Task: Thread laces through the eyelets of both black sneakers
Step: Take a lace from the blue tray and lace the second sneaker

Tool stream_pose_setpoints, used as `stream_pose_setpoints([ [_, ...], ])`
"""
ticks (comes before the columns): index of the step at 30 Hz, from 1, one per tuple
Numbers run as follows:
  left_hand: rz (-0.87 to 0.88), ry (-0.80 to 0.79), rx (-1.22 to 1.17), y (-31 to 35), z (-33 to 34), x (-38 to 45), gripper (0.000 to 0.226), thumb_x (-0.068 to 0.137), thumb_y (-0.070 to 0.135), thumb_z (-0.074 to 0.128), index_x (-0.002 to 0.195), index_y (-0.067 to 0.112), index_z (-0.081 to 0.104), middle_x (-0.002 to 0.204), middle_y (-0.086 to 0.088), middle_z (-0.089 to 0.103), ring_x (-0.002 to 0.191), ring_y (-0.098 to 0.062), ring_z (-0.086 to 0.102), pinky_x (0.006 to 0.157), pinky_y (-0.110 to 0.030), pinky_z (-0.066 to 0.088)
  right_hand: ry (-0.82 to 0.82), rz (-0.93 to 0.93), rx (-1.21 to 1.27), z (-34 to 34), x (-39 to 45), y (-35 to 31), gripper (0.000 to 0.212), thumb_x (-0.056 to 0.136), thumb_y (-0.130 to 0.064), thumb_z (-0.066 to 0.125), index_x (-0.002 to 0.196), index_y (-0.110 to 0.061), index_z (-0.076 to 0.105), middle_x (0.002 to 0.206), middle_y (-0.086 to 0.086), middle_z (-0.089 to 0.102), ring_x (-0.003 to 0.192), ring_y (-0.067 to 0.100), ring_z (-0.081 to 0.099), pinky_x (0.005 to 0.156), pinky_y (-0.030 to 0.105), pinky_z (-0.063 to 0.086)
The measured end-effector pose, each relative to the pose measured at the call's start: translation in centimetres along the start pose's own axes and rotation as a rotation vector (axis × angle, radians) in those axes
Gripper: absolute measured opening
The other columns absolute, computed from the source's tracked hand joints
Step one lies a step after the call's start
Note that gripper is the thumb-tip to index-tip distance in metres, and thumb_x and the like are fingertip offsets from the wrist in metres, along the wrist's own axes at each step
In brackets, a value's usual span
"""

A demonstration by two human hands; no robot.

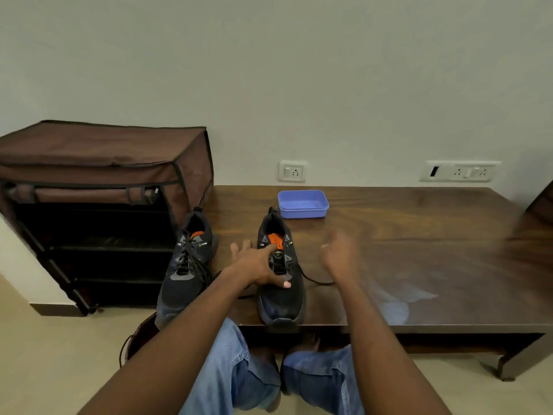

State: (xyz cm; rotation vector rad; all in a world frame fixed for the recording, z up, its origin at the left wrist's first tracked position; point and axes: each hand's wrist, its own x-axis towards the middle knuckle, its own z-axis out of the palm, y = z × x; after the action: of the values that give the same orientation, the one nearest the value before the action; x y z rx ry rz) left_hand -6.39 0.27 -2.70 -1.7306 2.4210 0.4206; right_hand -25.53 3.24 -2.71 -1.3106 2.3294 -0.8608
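Head view: wooden table (419,250) against wall (299,70), two sneakers (279,283) on top.

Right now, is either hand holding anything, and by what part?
Left hand rests spread over the right sneaker's lacing area, steadying it, not gripping. Right hand is blurred, open, and empty.

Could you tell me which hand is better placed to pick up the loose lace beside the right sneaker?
Right, probably. The right hand hovers open above the lace, while the left hand rests on the sneaker.
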Motion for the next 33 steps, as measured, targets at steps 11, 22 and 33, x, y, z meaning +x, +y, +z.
stream_pose_setpoints([
  [11, 0.083, -0.057, -0.180, -1.7, 0.0, 1.6, 0.125, 0.064, 0.074, 0.075, 0.158, 0.031, 0.005, 0.162, -0.010, 0.024, 0.147, -0.032, 0.024, 0.121, -0.051, 0.009, -0.164, -0.005, -0.075, 0.1, 2.0, -0.3, 0.020, 0.099, -0.019, 0.055, 0.092, -0.008, 0.069, 0.091, 0.011, 0.069, 0.086, 0.024, 0.065, 0.081, 0.039, 0.053],
  [22, 0.163, -0.050, -0.349, -2.6, 0.6, 3.5, 0.126, 0.062, 0.061, 0.086, 0.157, 0.031, 0.009, 0.156, -0.006, 0.023, 0.139, -0.030, 0.036, 0.115, -0.044, 0.035, -0.406, -0.238, -0.255, 0.1, 3.1, -2.5, 0.030, 0.089, -0.025, 0.072, 0.116, -0.016, 0.061, 0.118, 0.004, 0.064, 0.109, 0.025, 0.059, 0.095, 0.039, 0.049],
  [33, 0.175, -0.057, -0.437, -3.0, 0.9, 3.2, 0.128, 0.063, 0.050, 0.090, 0.158, 0.028, 0.008, 0.162, -0.006, 0.014, 0.145, -0.029, 0.029, 0.119, -0.043, 0.031, -0.234, -0.034, -0.412, -2.4, 6.0, 0.9, 0.029, 0.095, -0.028, 0.062, 0.107, -0.003, 0.068, 0.106, 0.014, 0.068, 0.096, 0.033, 0.062, 0.071, 0.035, 0.041],
])
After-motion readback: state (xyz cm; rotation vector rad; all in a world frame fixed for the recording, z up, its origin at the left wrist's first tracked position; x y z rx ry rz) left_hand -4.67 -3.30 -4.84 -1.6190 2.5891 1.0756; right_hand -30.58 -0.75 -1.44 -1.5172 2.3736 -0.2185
